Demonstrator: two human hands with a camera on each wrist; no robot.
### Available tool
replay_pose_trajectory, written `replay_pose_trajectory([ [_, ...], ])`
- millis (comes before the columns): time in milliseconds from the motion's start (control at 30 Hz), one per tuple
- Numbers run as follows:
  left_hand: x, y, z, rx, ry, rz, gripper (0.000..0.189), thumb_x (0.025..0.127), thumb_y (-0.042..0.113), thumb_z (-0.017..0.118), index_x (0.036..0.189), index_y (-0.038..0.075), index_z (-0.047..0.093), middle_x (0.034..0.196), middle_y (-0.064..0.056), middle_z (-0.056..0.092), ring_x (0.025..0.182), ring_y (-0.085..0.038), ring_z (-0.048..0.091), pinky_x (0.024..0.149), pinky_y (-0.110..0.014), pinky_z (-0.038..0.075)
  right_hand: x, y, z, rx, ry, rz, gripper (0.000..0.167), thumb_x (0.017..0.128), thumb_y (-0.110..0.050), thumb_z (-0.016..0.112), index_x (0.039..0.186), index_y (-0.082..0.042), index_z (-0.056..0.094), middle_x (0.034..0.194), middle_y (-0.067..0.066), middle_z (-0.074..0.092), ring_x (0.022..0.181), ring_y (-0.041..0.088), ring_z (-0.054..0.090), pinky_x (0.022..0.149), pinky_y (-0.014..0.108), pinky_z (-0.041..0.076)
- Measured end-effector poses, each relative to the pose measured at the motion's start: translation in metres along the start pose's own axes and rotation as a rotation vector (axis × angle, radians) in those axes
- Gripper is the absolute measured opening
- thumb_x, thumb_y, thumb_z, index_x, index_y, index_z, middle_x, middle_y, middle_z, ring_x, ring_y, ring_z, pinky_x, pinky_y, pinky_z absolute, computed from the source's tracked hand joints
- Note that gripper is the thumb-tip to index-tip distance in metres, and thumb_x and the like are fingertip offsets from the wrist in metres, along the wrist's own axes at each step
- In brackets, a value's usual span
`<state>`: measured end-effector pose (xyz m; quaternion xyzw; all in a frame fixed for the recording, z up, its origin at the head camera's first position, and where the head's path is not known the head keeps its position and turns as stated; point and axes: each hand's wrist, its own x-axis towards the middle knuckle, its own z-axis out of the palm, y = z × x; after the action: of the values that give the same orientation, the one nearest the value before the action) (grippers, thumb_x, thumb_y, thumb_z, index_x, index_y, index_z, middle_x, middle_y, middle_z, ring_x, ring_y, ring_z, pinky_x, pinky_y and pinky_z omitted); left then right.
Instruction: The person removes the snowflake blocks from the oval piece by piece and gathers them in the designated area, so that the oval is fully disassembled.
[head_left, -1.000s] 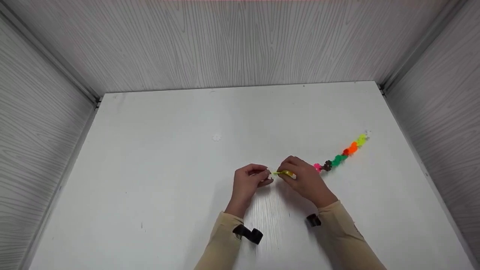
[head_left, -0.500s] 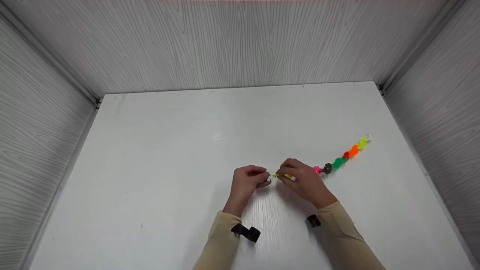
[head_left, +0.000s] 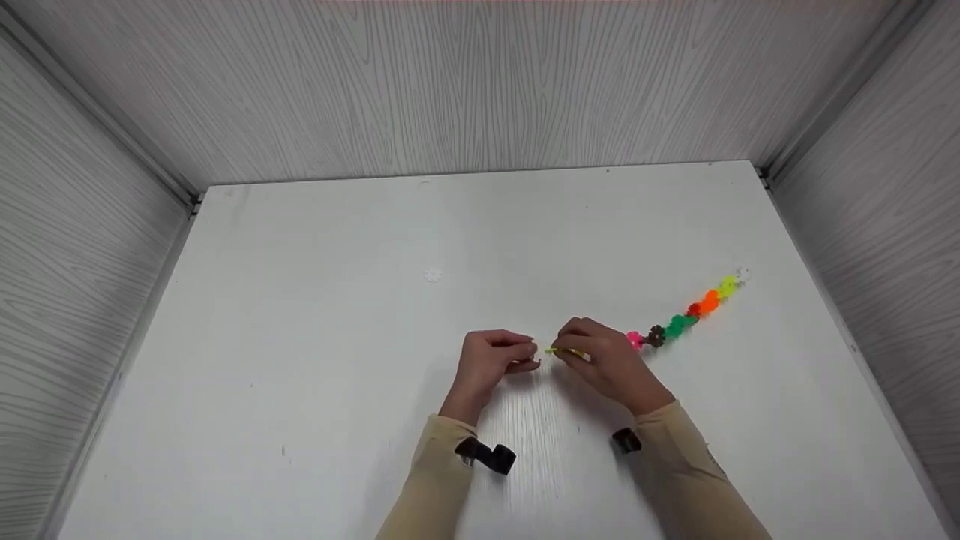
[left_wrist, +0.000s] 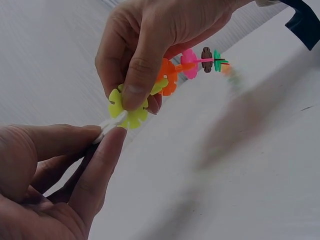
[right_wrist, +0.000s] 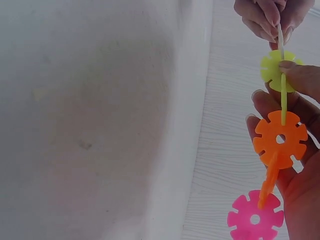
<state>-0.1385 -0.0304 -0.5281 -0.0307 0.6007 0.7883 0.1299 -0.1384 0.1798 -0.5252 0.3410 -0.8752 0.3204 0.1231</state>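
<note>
In the left wrist view my left hand [left_wrist: 65, 175] pinches a white notched plastic disc [left_wrist: 114, 125] between thumb and fingers. The white disc, nearly edge-on, meets the rim of a yellow flower-shaped disc [left_wrist: 134, 120]; how deep it sits in the notch I cannot tell. Thumb and fingertips of my right hand [head_left: 607, 364] pinch that yellow disc, the near end of a chain of interlocking discs. Behind it come another yellow disc [right_wrist: 284, 100] seen edge-on, an orange disc [right_wrist: 265, 142] over my right palm, and a pink disc [right_wrist: 242, 217].
Off to the right the chain goes on in brown [head_left: 656, 336], green [head_left: 677, 325], red, orange and yellow, ending at a white disc [head_left: 742, 274]. A loose white disc [head_left: 433, 275] lies on the white table [head_left: 300, 337]. Grey wood-grain walls [head_left: 480, 90] enclose the table.
My left hand has shifted slightly left and its forearm has moved left. The right hand stays nearly in place. The chain's far end has swung slightly toward me.
</note>
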Motion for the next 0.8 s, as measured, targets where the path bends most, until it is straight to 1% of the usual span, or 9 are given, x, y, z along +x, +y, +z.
replay_pose_trajectory([
  [100,0.001,0.0,-0.002,-0.008,-0.006,-0.008,0.023,0.083,-0.008,0.073,0.101,-0.021,0.065,0.09,-0.021,0.068,0.077,-0.031,0.071,0.071,-0.039,0.06,0.0,0.0,0.0,0.015,-0.001,-0.002,0.016,0.083,-0.001,0.078,0.095,-0.012,0.075,0.096,-0.005,0.062,0.09,0.011,0.059,0.081,0.028,0.055],
  [300,0.003,0.001,-0.005,-0.002,-0.031,-0.019,0.024,0.083,-0.009,0.072,0.102,-0.022,0.065,0.09,-0.021,0.068,0.082,-0.038,0.07,0.071,-0.039,0.06,0.001,0.002,0.0,0.029,0.004,-0.036,0.014,0.083,0.0,0.077,0.094,-0.009,0.075,0.096,-0.004,0.062,0.089,0.012,0.058,0.078,0.03,0.055],
  [467,0.005,0.008,-0.005,0.021,-0.041,-0.046,0.023,0.084,-0.009,0.072,0.103,-0.021,0.065,0.092,-0.021,0.069,0.086,-0.043,0.069,0.071,-0.039,0.06,0.004,0.002,-0.001,0.034,0.004,-0.041,0.014,0.082,0.001,0.078,0.093,-0.008,0.075,0.095,-0.005,0.061,0.088,0.011,0.058,0.076,0.029,0.054],
  [633,0.006,0.013,-0.007,0.045,-0.059,-0.049,0.023,0.084,-0.007,0.072,0.103,-0.02,0.066,0.094,-0.022,0.068,0.083,-0.039,0.07,0.072,-0.039,0.06,0.005,0.001,-0.002,0.054,0.004,-0.046,0.012,0.084,0.0,0.076,0.093,-0.007,0.074,0.096,-0.004,0.061,0.089,0.012,0.058,0.077,0.028,0.054],
  [800,0.009,0.01,-0.012,0.016,-0.097,-0.039,0.026,0.085,-0.008,0.071,0.105,-0.022,0.064,0.094,-0.023,0.068,0.081,-0.037,0.071,0.073,-0.04,0.06,0.007,0.0,-0.003,0.064,0.01,-0.049,0.011,0.084,0.0,0.076,0.093,-0.007,0.074,0.095,-0.004,0.06,0.088,0.012,0.057,0.076,0.029,0.053],
])
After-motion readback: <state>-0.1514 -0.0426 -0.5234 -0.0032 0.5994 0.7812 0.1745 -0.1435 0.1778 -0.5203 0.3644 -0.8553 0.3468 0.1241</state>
